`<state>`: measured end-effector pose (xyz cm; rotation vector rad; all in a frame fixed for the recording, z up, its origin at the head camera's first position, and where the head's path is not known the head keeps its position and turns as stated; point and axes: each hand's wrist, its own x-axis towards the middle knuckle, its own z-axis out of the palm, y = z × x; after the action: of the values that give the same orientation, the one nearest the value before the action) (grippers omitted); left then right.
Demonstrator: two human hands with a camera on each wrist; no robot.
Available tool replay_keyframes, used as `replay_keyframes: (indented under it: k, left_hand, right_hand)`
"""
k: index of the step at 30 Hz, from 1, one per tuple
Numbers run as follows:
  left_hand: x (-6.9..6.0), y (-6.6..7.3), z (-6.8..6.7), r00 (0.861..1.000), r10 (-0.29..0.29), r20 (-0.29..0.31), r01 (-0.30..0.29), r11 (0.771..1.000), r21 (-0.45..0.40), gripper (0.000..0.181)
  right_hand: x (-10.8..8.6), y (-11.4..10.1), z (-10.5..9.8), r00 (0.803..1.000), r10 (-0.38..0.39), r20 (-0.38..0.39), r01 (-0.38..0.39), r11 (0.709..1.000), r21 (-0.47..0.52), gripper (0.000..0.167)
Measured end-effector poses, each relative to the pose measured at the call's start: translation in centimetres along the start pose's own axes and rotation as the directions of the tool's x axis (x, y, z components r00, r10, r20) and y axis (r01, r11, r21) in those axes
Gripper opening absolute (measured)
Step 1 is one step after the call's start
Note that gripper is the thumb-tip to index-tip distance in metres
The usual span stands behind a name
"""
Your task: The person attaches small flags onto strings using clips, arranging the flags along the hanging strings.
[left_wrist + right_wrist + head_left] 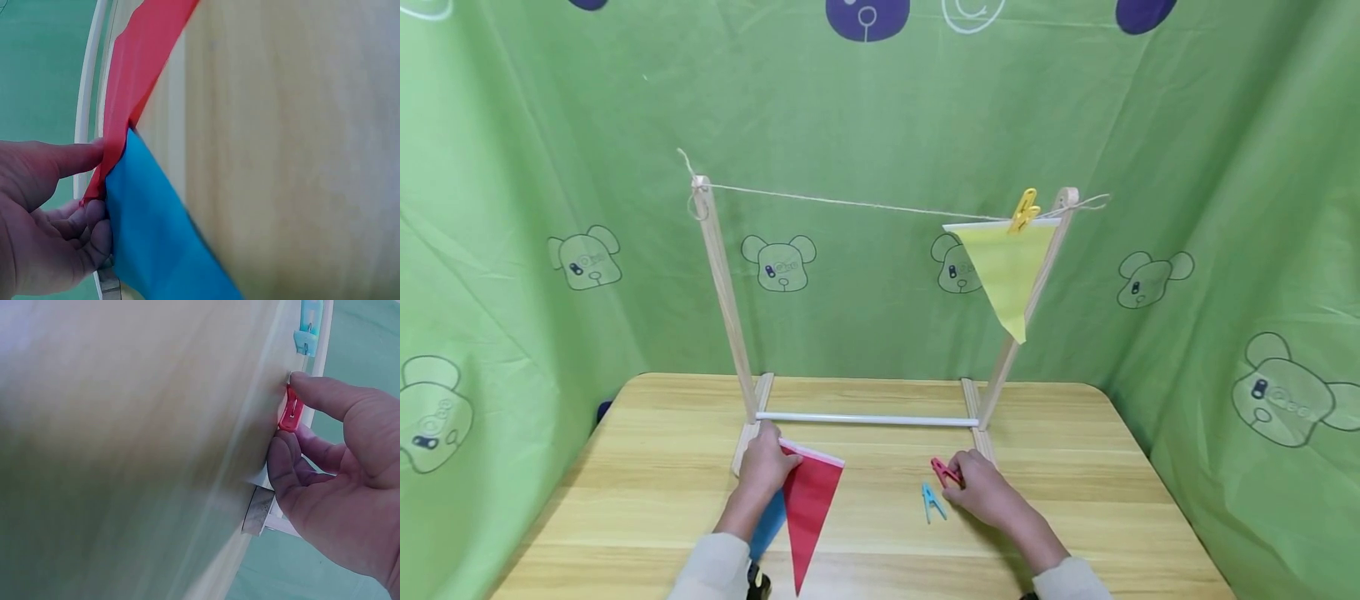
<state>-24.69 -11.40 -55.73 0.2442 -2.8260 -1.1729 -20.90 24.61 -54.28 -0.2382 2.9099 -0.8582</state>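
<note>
My left hand (765, 465) pinches the top edge of a red triangular flag (812, 498) between thumb and fingers, above the left part of the table. Partly behind it is a blue flag (769, 525); in the left wrist view the blue cloth (159, 231) is against the curled fingers. Whether these fingers hold it too, I cannot tell. To the right, my right hand (988, 492) pinches a red clothespin (291, 411) near the tabletop. Beside it lies a light blue clothespin (932, 502).
A wooden frame has two posts, the left post (724, 292) and the right post (1000, 375), joined by a white bar (865, 418). Between their tops runs a string (850, 202). A yellow flag (1009, 267) hangs at its right end under a yellow clothespin (1024, 212). Green curtains surround the table (1060, 467).
</note>
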Motion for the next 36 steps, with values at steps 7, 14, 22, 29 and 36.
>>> replay_keyframes:
  k: [7, 14, 22, 29, 36]
  left_hand:
    - [0.10, -0.25, -0.05, 1.000, 0.001, 0.000, -0.001, 1.000, -0.024, 0.059]
    - [0.32, -0.20, -0.03, 1.000, 0.010, -0.012, -0.011, 0.997, -0.078, 0.074]
    - [0.13, -0.40, -0.41, 0.999, 0.024, -0.032, -0.027, 0.997, -0.071, 0.063]
    - [0.21, -0.32, -0.81, 0.999, 0.032, -0.041, -0.035, 0.996, -0.078, 0.052]
    - [0.32, -0.40, -0.90, 1.000, 0.002, -0.019, -0.004, 0.993, -0.120, 0.039]
  right_hand:
    - [0.03, -0.06, 0.12, 1.000, -0.004, -0.004, 0.004, 1.000, -0.016, 0.026]
    - [0.10, -0.07, 0.15, 1.000, 0.000, -0.006, 0.000, 1.000, -0.023, 0.026]
    - [-0.01, -0.32, 0.04, 1.000, -0.002, -0.012, 0.001, 0.999, -0.048, 0.025]
    - [0.05, -0.41, 0.10, 1.000, 0.003, -0.026, -0.005, 0.997, -0.075, 0.025]
    - [0.14, -0.52, 0.15, 0.999, 0.009, -0.042, -0.012, 0.997, -0.071, 0.025]
